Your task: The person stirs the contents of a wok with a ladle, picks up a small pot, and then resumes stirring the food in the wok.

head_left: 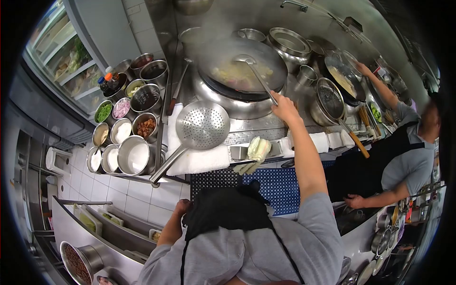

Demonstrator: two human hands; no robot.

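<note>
My right hand (286, 109) is closed around the handle of a ladle (258, 73), whose bowl dips into a large steaming wok (209, 59). Yellowish food pieces (242, 76) lie in the wok, partly veiled by steam. My left hand (183, 206) hangs low beside my black apron (223, 209), fingers curled; what it holds, if anything, is hidden. A perforated strainer (203, 124) rests on a white towel (204, 161) at the counter's front. Close by, a pale folded cloth (258, 151) drapes over the edge.
Metal pots of ingredients (134, 154) crowd the left side. Behind the wok stand stacked metal pans (287, 40). At right, a co-worker (380, 156) reaches toward a second wok (354, 92); a wooden-handled strainer (330, 99) lies between us. A steel counter (114, 256) is behind me.
</note>
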